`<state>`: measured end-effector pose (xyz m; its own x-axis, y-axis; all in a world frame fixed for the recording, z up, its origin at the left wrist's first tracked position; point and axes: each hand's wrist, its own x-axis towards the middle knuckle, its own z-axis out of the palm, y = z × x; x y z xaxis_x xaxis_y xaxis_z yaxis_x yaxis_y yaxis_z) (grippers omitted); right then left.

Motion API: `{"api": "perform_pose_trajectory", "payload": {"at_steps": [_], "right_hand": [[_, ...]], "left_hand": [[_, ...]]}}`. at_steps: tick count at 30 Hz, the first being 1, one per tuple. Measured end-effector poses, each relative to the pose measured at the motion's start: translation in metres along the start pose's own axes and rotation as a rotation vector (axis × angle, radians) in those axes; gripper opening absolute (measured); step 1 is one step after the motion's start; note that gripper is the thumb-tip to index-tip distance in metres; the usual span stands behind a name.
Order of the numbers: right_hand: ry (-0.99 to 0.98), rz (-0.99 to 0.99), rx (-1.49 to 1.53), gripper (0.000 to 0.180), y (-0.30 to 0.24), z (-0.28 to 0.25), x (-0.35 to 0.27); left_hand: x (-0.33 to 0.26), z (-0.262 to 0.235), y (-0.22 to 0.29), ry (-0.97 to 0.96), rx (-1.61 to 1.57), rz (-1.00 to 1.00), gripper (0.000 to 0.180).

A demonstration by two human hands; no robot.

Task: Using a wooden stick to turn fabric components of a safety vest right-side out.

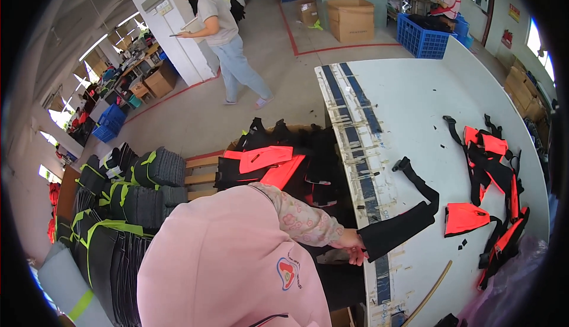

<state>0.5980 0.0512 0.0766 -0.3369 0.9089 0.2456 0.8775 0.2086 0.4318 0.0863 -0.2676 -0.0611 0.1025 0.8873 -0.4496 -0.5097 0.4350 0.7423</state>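
My left hand (351, 245) reaches out from a flowered sleeve (305, 215) at the near edge of the white table. Its fingers are closed at the near end of a black fabric strap (396, 230). The strap's wide part lies over the table's edge, while its narrower webbing curves away to a black buckle (404, 164). My pink garment (219, 256) fills the lower middle of the picture. Nothing of my right hand shows.
Orange-and-black strapped pieces (492, 167) lie on the white table (415, 102), near a thin curved stick (430, 294). Bundled dark panels (121, 202) are stacked at left. More orange-and-black pieces (267, 161) lie beyond me. A person (219, 31) walks past; others sit far off.
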Motion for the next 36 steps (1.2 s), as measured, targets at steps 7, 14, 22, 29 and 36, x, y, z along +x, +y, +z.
{"api": "perform_pose_trajectory", "payload": {"at_steps": [7,14,22,29,36], "right_hand": [[-0.09,0.068,1.452,0.017,-0.15,-0.139,-0.029],[-0.063,-0.558,1.822,0.026,-0.288,-0.221,-0.107],[0.271,-0.579,1.298,0.024,-0.343,-0.215,-0.118],[0.005,-0.619,0.959,0.048,-0.334,-0.232,-0.114],[-0.091,-0.798,0.744,0.064,-0.299,-0.32,-0.17]], "left_hand": [[-0.018,0.003,0.026,0.109,-0.097,-0.006,0.021],[-0.009,0.035,0.052,0.032,-0.194,-0.033,0.024],[-0.001,0.031,0.038,-0.044,-0.47,-0.034,0.018],[0.0,0.024,0.022,-0.21,-0.138,0.244,0.024],[0.058,-0.013,-0.024,-0.187,0.083,0.325,0.018]]}}
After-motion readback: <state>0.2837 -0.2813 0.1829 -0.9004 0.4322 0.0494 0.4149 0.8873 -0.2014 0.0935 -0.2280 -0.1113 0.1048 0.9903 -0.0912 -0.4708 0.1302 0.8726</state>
